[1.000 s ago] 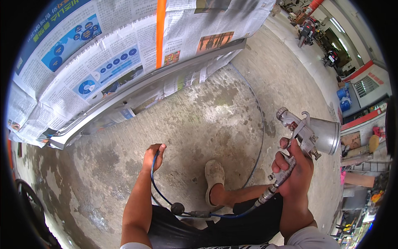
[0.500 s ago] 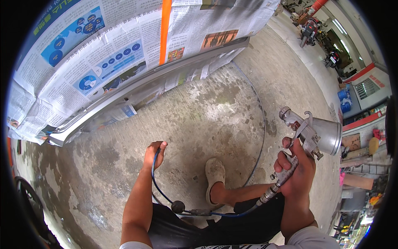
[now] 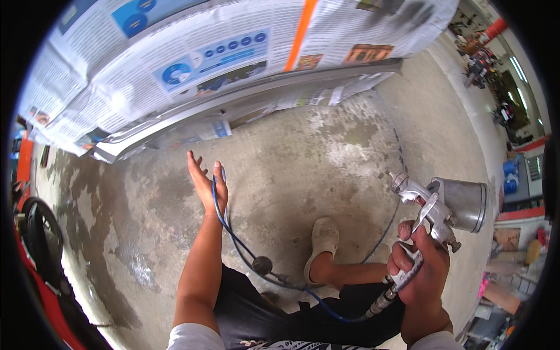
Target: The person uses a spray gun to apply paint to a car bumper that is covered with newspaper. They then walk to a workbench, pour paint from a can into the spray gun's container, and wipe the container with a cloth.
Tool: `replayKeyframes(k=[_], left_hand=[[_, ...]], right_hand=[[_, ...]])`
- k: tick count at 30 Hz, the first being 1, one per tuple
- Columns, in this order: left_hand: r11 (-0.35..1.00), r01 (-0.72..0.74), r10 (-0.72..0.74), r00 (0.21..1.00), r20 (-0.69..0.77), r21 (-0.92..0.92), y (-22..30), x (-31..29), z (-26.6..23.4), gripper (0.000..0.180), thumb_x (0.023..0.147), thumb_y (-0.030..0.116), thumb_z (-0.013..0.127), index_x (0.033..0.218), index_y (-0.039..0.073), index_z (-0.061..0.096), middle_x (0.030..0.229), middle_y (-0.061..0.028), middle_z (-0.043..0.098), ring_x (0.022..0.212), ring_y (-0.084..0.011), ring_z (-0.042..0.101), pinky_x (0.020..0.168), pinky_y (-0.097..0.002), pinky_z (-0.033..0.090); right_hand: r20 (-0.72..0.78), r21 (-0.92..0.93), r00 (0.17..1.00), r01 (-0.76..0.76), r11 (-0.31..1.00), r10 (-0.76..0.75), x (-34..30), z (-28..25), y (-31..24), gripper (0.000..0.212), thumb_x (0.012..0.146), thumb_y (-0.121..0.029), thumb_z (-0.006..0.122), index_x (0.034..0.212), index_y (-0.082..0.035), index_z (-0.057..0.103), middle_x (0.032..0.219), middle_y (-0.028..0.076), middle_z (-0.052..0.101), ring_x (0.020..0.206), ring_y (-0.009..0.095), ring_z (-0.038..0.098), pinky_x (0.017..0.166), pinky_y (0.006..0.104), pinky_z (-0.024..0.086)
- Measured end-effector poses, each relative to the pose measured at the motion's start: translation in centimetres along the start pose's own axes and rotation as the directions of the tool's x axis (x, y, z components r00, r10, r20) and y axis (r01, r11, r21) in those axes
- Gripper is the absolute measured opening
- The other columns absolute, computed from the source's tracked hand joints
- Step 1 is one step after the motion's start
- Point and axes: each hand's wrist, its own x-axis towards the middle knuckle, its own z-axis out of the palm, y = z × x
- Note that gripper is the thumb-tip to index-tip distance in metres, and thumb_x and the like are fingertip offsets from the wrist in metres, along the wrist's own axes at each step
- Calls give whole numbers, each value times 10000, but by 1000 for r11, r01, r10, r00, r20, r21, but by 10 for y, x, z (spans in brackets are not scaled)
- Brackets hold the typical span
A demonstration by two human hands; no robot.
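Note:
My right hand is wrapped round the handle of a metal spray gun, which carries a silver cup on its side. A blue air hose runs from the gun's handle fitting across my lap. My left hand is raised with fingers spread, and a loop of the hose rests against its thumb and palm. A dark round ball sits on the hose below that hand. Ahead stands a newspaper-covered panel, with a grey trim strip left bare along its lower edge.
The hose trails over the stained concrete floor, curving right of my shod foot. A black wheel-like object stands at the left. Motorcycles, blue containers and cluttered shelving line the right side.
My left hand has gone from closed round the hose to spread fingers and has risen. The panel appears farther right. My right hand still grips the spray gun, its nozzle slightly lower in view.

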Motion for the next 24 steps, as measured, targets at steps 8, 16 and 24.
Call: replayKeyframes(k=[8,16,24], left_hand=[[999,-34,35,998,-59,19,2,5,-43,790,1020,292,634,1645,53,214,1659,-216,320,1446,-395,455,1095,-513,463],[998,-47,48,999,-26,38,-2,4,-76,746,1036,279,622,1645,78,240,1639,-218,366,1410,-388,502,1082,-503,478],[999,-6,11,995,-95,53,-17,0,-105,769,991,147,651,1624,6,237,1625,-253,363,1444,-414,454,1187,-444,392]], right_hand=[[189,-106,974,-104,989,123,-3,26,14,405,1059,-222,576,1414,-86,434,1020,86,574,534,103,458,499,309,446],[304,-186,934,-134,973,187,-1,51,28,475,1060,-216,564,1503,-143,411,995,60,580,527,89,441,490,291,441],[349,-198,923,-94,976,160,-10,74,40,288,1078,-205,530,1327,-63,506,997,65,587,520,99,461,459,289,443]])
